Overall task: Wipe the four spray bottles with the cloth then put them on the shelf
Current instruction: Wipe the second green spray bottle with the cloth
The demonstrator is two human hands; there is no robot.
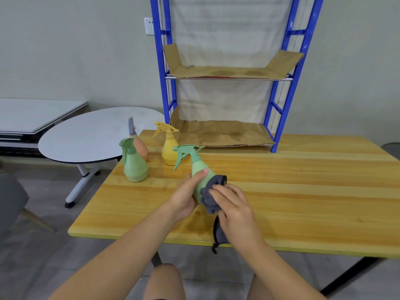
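Four plastic spray bottles in view, none on the blue metal shelf (279, 118). Left hand (184, 199) grips a light green spray bottle (195, 167), tilted above the wooden tabletop (303, 191) in front of the shelf, fingers curled round its body. Right hand (232, 205) presses a dark grey cloth (211, 195) against the bottle's base, fingers bent over it. Left of the shelf stand a yellow bottle (170, 148), a second green bottle (134, 165) and an orange bottle with grey nozzle (140, 146).

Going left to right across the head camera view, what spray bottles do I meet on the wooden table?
Standing green plastic spray bottle → orange plastic spray bottle with grey trigger → yellow plastic spray bottle → green plastic spray bottle held in the left hand.
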